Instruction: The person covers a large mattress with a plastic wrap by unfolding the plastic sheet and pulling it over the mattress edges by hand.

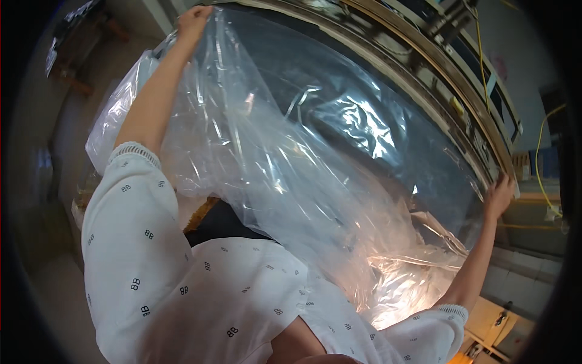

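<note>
A large sheet of clear plastic film spreads between my outstretched arms, creased and shiny, bunched in folds toward my body. At the far left, my left hand is closed in a pinch on the film's gathered upper edge. Far to the right, my right hand has its fingers bent at the film's right edge, beside the machine's long rail. Under the film's flatter part lies a dark surface. Lower right, the crumpled film catches a warm light.
A long machine frame with a wooden rail curves along the far side. A yellow cable hangs at the right. Lower right stands a yellowish cabinet. Something dark and shiny sits at the upper left.
</note>
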Demonstrator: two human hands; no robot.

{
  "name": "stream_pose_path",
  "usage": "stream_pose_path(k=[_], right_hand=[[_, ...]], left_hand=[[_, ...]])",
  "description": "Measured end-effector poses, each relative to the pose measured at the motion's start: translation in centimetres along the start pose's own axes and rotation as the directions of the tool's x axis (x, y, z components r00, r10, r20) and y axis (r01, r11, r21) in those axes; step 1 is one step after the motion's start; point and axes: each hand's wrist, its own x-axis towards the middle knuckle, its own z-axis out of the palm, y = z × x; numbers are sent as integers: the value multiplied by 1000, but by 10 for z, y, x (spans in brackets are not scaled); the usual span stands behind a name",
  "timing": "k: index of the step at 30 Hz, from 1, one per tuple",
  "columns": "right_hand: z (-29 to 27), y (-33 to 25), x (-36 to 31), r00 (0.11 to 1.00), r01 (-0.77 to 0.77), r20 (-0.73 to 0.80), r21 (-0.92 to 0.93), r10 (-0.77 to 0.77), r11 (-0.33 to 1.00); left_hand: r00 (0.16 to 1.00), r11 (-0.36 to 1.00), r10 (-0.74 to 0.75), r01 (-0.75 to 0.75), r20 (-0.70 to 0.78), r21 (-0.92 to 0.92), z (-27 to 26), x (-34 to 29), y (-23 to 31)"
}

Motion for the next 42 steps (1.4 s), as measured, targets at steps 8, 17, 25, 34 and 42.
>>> stream_pose_path(k=[8, 17, 25, 34, 42], right_hand=[[-162, -424, -1, 902, 352, -268, 910, -338, 218], [-140, -330, -85, 895, 423, -7, 330, -446, 844], [-224, -55, -310, 816, -487, 225, -229, 532, 843], [-134, -157, -436, 534, -845, 758, 461, 375, 272], [-187, -19, -440, 412, -764, 8, 548, 911, 340]], left_hand=[[990, 993, -116, 114, -77, -32, 8, -12, 26], [997, 995, 66, -68, 28, 77, 25, 22, -15], [991, 995, 52, -63, 125, 80, 31, 57, -59], [996, 953, 32, -54, 77, 297, 31, 70, -45], [939, 967, 249, -253, 236, -14, 14, 47, -36]])
